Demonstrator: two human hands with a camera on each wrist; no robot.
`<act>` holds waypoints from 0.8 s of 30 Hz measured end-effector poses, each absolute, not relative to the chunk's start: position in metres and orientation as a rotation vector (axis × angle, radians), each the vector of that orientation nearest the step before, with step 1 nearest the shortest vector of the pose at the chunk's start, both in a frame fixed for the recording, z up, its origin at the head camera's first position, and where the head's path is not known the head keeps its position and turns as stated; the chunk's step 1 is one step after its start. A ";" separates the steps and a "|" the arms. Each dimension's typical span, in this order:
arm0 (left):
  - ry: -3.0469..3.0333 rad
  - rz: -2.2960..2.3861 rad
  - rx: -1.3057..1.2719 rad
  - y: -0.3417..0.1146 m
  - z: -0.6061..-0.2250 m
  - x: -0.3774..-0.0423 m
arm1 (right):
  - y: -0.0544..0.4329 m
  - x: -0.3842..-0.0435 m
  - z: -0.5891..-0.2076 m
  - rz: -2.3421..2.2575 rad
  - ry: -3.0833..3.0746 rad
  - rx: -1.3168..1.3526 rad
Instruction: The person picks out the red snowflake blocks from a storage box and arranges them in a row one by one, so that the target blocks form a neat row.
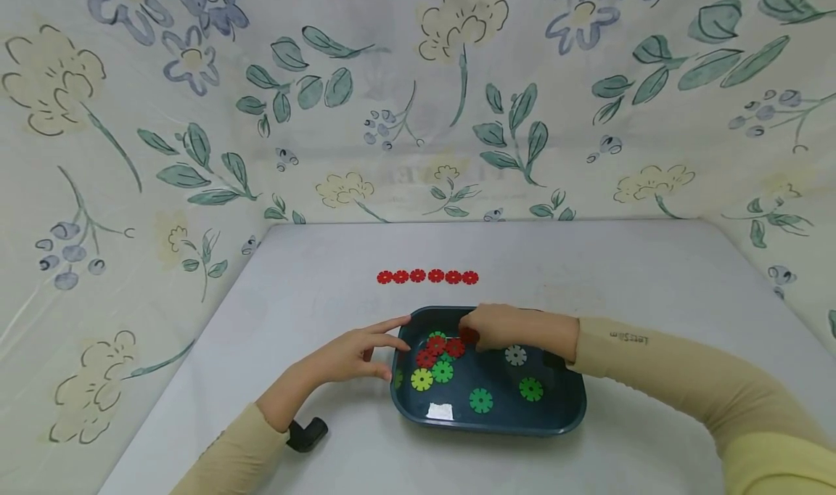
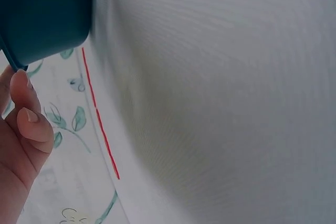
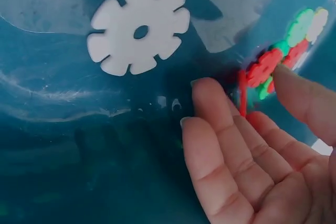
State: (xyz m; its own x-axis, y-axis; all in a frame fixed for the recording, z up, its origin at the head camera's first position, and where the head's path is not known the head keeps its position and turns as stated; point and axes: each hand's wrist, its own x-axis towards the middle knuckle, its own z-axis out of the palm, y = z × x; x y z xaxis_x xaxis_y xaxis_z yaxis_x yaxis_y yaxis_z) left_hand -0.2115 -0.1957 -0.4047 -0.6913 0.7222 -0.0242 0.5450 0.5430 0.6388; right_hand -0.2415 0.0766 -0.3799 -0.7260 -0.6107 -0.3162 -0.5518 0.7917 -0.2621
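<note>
A dark blue tray [image 1: 496,430] holds flat, notched, flower-shaped plastic discs. My left hand [image 1: 355,353] grips its left rim, with fingers over the edge and thumb outside; in the left wrist view the fingers [image 2: 31,124] are bent beneath the rim. My right hand [image 1: 499,326] reaches inside near the back wall. Its fingers hold a red disc [image 1: 468,334], seen edge-on between thumb and fingers in the right wrist view; the exact contact is partly hidden. Left of it lie red discs [image 1: 435,345], a light green disc [image 1: 443,371] and a yellow disc [image 1: 421,379], some overlapping.
Behind the tray, several red discs [image 1: 418,276] form a straight row on the white table [image 1: 326,263]. A white disc [image 1: 516,355] and two green discs [image 1: 481,401] lie apart in the tray. A black device [image 1: 307,435] is by the left wrist. Floral sheeting surrounds the table.
</note>
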 end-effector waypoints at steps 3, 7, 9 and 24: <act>2.508 0.888 1.057 -0.195 -0.404 -0.211 | 0.077 -0.242 -0.381 -0.207 2.595 -0.909; 2.541 0.873 1.056 -0.193 -0.403 -0.210 | 0.077 -0.243 -0.384 -0.206 2.593 -0.922; 2.560 0.861 1.054 -0.192 -0.403 -0.210 | 0.077 -0.243 -0.385 -0.199 2.585 -0.914; 2.569 0.866 1.009 -0.188 -0.402 -0.212 | 0.074 -0.244 -0.397 -0.168 2.510 -0.938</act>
State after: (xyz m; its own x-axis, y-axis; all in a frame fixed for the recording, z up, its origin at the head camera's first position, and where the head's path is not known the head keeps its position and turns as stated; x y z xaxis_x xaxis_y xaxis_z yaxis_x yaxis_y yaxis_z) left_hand -0.2120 -0.1880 -0.4025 -0.7295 0.6838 -0.0131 0.5362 0.5838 0.6096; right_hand -0.2437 0.0742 -0.3972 -0.6661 -0.6474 -0.3704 -0.5922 0.7610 -0.2650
